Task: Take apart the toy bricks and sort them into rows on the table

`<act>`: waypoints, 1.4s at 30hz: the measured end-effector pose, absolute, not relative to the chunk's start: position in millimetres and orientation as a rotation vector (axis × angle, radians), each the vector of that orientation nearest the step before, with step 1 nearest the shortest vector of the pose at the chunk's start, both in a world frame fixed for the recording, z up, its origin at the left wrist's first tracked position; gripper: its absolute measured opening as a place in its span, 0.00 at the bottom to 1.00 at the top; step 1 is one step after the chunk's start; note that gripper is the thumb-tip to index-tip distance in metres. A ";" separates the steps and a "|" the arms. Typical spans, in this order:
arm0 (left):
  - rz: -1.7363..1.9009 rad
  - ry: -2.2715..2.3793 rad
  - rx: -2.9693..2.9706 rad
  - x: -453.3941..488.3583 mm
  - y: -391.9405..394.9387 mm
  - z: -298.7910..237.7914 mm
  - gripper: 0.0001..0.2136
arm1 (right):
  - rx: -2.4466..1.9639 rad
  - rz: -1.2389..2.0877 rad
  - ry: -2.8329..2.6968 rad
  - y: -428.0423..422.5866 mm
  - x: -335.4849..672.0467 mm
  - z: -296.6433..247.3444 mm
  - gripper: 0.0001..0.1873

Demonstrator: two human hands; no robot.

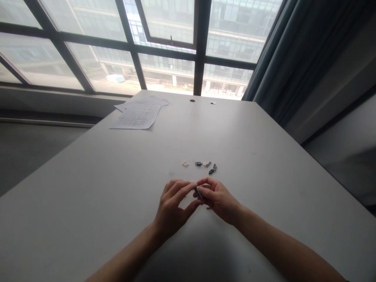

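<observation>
Bare forearms (pixel 129 250) converge over the table (pixel 88 188), where left grip (pixel 172 207) and right grip (pixel 219 199) both pinch a small dark piece (pixel 198 193), likely to steady it from two sides; loose parts (pixel 198 164) lie just beyond, presumably for easy reach.

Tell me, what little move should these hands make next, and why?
Perhaps a light press with the left hand on the small dark piece while the right hand steadies it: both hands meet around that piece, the right thumb lies against it, and the loose pieces lie apart beyond them.
</observation>
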State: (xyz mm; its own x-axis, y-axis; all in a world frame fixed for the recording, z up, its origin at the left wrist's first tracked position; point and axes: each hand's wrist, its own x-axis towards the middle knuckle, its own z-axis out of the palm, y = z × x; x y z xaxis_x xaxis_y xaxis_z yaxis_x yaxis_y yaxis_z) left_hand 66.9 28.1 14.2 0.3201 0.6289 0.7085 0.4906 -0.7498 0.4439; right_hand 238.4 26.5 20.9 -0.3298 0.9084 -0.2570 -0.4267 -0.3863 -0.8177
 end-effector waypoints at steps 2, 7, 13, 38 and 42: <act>1.393 1.031 2.435 66.4 28.2 14.6 0.16 | -0.929 1.806 -0.826 25.3 237.6 21.0 0.16; 1.334 1.090 2.429 64.7 29.0 12.0 0.15 | -0.973 1.715 -0.925 22.5 243.6 22.1 0.15; 1.293 1.101 2.459 65.0 29.1 8.9 0.14 | -1.047 1.606 -1.049 17.8 246.2 24.1 0.17; 0.666 1.204 2.903 64.1 34.1 -2.1 0.18 | -1.393 0.452 -2.177 49.9 286.3 10.4 0.15; 0.617 1.189 2.902 64.6 33.5 -2.9 0.18 | -1.404 0.417 -2.278 55.8 280.5 8.9 0.15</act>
State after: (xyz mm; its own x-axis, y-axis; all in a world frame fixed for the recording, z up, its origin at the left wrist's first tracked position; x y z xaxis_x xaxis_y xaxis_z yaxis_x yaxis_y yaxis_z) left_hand 64.6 33.5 -2.9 0.6489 0.6646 0.3705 0.6857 -0.7218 0.0941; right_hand 280.5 55.8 8.9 -0.3946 0.8966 0.2007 0.7672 0.4418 -0.4650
